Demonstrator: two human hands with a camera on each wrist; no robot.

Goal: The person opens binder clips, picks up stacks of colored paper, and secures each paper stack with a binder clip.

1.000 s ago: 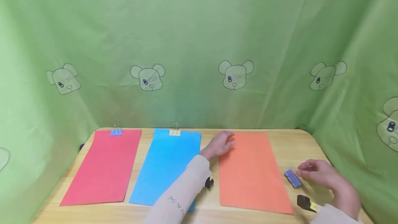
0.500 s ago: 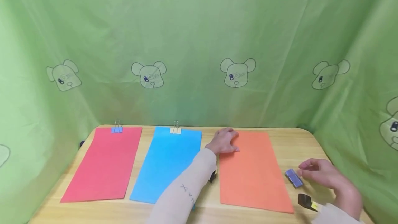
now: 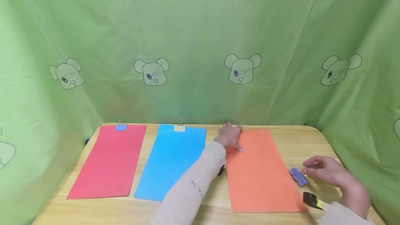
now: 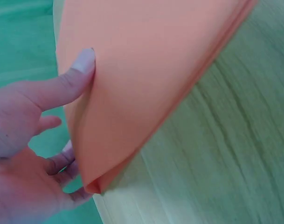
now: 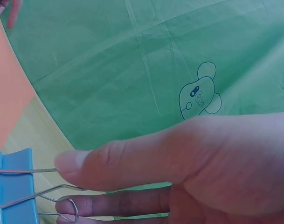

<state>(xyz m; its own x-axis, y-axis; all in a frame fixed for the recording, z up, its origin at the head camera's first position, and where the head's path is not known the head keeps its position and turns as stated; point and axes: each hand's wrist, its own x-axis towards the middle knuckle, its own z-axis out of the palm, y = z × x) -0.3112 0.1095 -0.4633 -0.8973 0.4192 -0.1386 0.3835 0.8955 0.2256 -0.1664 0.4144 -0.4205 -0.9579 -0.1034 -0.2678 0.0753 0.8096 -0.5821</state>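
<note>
A stack of orange paper (image 3: 262,173) lies on the right half of the table. My left hand (image 3: 229,136) grips its far left corner. In the left wrist view, the thumb (image 4: 69,86) presses on top of the orange paper (image 4: 128,84), while the other fingers reach behind the edge; the corner there bows and its layers show. At the stack's right side, my right hand (image 3: 331,173) holds a blue binder clip (image 3: 299,176). The right wrist view has the clip (image 5: 16,186) with its wire handles between thumb and fingers.
Left of the orange stack lies blue paper (image 3: 175,162) with a cream binder clip (image 3: 179,128) at its far edge. Red paper (image 3: 109,162) with a blue-violet binder clip (image 3: 121,127) is farther left. A green curtain (image 3: 193,27) encloses the wooden table (image 3: 103,211).
My left hand has slid to the far corner of the orange paper and taken hold there. The stack has turned slightly, its near edge swinging right. My right hand keeps the binder clip nearly still.
</note>
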